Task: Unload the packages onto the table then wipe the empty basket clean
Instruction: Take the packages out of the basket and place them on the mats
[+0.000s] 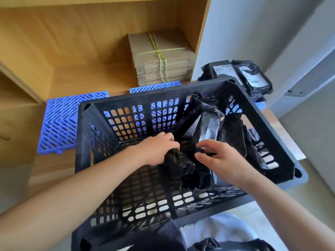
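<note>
A black slatted plastic basket stands on the wooden table, filling the middle of the head view. Black plastic mail packages lean against its right inner wall. Both my hands are inside the basket. My left hand grips the top of a crumpled black package lying near the basket's middle. My right hand pinches the edge of a black package just to the right of it. Behind the basket, at the back right, a pile of black packages with white labels lies on the table.
A tied stack of flat cardboard sits in the wooden shelf behind the basket. Blue plastic grid mats lie on the table to the left and behind. A grey wall stands at the right; the table's edge is near me.
</note>
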Tool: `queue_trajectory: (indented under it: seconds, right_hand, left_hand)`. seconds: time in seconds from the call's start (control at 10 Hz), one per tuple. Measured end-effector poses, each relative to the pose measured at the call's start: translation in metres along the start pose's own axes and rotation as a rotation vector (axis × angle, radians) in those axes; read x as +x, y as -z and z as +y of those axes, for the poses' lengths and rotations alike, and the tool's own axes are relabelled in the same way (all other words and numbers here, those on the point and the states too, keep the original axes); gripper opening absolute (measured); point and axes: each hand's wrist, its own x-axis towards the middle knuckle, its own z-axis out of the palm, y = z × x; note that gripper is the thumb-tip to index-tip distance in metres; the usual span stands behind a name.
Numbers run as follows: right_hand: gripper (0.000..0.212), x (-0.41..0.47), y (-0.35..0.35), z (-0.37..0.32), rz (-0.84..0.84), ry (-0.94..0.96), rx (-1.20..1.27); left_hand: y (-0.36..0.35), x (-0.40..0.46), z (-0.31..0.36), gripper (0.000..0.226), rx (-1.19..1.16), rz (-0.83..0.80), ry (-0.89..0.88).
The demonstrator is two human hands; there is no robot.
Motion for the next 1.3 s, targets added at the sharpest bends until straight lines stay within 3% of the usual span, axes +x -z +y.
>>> queue_trajectory:
  seconds: [0.1,0.2,0.3,0.4,0.5,0.7,0.8,0.9,1.0,1.2,1.3]
  right_hand:
    - [0.060,0.006,-0.001,-0.007,-0.050,-0.083,-0.215]
    - [0.069,0.009,-0.001,-0.011,-0.059,-0.150,-0.332]
    - [0.057,0.009,-0.006,-0.016,0.028,-0.113,-0.285]
    - [0.038,0.012,-0.010,-0.019,0.143,-0.096,0.022]
    - [0.027,0.013,-0.009,-0.026,0.165,-0.115,0.338]
    - [0.020,0.008,-0.002,-0.030,0.413,-0.047,0.619]
    - [0.027,0.006,0.003,-0.033,0.432,-0.050,0.655]
    - [0.037,0.007,0.005,-0.030,0.378,-0.158,0.718]
    - [0.048,0.006,0.003,-0.029,0.344,-0.232,0.859]
    - [0.087,-0.001,0.003,-0.027,0.334,-0.232,0.962]
    - [0.109,-0.001,0.003,-0.025,0.346,-0.238,1.017]
  left_hand:
    - [0.019,-0.018,-0.003,0.068,-0.006,0.064,-0.035]
    - [0.038,-0.040,-0.008,0.079,-0.017,0.186,0.006]
    - [0.046,-0.061,-0.017,0.089,-0.031,0.320,0.051]
    - [0.046,-0.071,-0.020,0.090,-0.042,0.422,0.047]
    - [0.044,-0.078,-0.023,0.077,-0.121,0.526,0.008]
    - [0.039,-0.078,-0.016,0.044,-0.375,0.737,-0.016]
    - [0.031,-0.078,-0.012,0.037,-0.183,0.815,-0.132]
    - [0.021,-0.078,-0.006,0.026,-0.293,0.832,0.033]
    - [0.018,-0.075,-0.004,0.027,-0.368,0.881,0.086]
    - [0.015,-0.080,0.001,0.041,-0.489,1.056,-0.051]
    - [0.020,-0.072,-0.002,0.029,-0.714,1.136,0.079]
